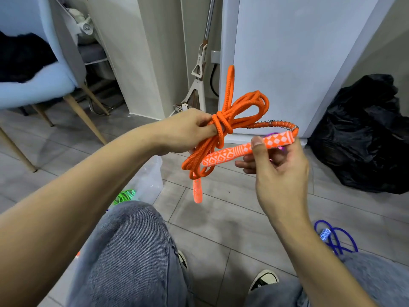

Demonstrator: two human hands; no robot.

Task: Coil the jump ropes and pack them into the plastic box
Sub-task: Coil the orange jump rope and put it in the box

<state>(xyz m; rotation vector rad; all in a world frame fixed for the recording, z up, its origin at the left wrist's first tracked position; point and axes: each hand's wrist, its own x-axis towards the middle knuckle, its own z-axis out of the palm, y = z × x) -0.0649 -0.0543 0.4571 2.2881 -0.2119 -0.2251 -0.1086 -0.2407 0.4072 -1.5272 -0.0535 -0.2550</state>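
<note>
Orange rope held up between both hands, above floor. Left hand grips bundled loops at wrapped middle, fingers curled round strands; loops stick out above and hang below fist. Right hand pinches patterned handle between thumb and fingers, handle slanting up to right; spring end curves back toward bundle. Second handle dangles below loops. Clear box on floor under left forearm, green rope beside it. Blue rope on floor near right knee.
</note>
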